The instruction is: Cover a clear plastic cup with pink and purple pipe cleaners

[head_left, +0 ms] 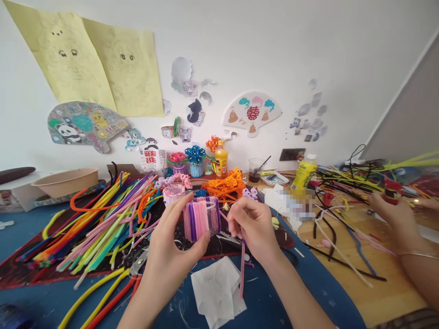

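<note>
My left hand (174, 242) is wrapped round a small cylinder of upright pink and purple pipe cleaners (198, 220), thumb below and fingers behind. Clear plastic shows at the cylinder's right side, where no pipe cleaners cover it. Just to the right, my right hand (254, 228) is closed in a pinch. A pink pipe cleaner (242, 272) hangs down from its fingers, though the fingertips partly hide the grip. Below both hands lies a crumpled white tissue (216, 290). A pink woven pot (173, 194) stands behind my left hand.
Loose coloured pipe cleaners (103, 224) are heaped at left, beside pliers (137, 265) with red and yellow handles. Orange pipe-cleaner flowers (224, 185), a juice bottle (221, 160) and a yellow bottle (304, 171) stand behind. At right, another person's hand (394, 212) holds a small red figure.
</note>
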The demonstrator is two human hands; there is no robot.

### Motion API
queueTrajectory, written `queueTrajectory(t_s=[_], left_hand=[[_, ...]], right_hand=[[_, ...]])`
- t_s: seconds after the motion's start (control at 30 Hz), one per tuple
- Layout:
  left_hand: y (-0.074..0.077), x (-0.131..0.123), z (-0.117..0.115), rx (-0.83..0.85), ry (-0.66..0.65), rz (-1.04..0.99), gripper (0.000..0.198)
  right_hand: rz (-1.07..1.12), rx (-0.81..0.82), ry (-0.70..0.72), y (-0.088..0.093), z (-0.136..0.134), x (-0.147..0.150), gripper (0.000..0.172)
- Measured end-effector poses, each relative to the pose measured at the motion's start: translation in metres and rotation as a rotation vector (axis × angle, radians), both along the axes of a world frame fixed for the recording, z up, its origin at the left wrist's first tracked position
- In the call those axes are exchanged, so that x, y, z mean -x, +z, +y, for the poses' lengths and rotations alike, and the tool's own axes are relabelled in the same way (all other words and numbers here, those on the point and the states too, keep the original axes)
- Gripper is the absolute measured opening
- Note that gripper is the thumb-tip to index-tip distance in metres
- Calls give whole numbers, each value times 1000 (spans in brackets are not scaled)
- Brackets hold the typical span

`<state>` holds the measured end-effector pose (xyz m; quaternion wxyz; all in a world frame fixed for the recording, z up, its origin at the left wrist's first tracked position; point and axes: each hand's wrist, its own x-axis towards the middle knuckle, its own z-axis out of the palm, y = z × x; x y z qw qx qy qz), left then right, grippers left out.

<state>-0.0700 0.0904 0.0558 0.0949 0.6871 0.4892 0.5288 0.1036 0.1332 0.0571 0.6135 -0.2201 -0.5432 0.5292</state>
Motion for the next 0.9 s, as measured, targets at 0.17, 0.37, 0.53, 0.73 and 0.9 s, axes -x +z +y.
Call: queueTrajectory(t_s=[0.17,0.37,0.53,0.73,0.9], left_hand=[[1,0,0,2,2,8,55],[0,1,0,4,1,-4,56],[0,2,1,-22,3,5,57],[0,2,-1,-15,-16,-27,56],[1,2,-4,36,-121,-163,55]], right_hand=[[38,-10,193,5,-1,-2,40],[-292,-98,-108,-2,-1,-3,36],[-465,-307,-278,-4,-2,0,18],[-290,-236,-283,-2,-3,-2,20],[-210,-43,-353,0,2,-4,42]])
